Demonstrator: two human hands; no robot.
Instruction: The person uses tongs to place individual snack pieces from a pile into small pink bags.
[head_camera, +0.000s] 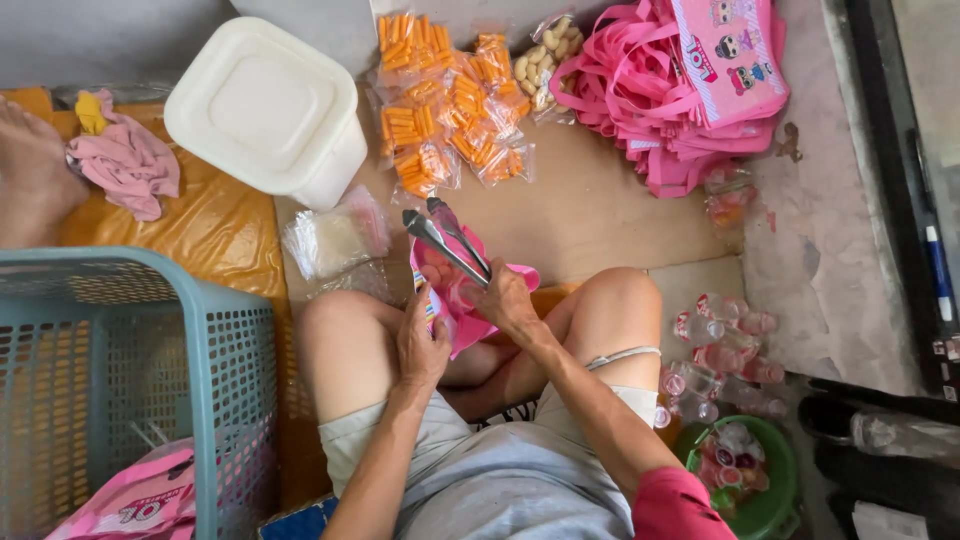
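Left hand (422, 345) grips pink bag (455, 290) upright in lap, mouth held open; right hand (505, 300) fingers clamped around metal tongs (445, 240), tips angled out over bag; orange snack packets (445, 110) within reach ahead

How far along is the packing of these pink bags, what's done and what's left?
Done: at least one filled-looking pink bag lies in the blue basket. In hand: the left hand holds a pink bag open while the right hand works metal tongs at it. Left: a stack of flat pink bags and many snack packets still wait.
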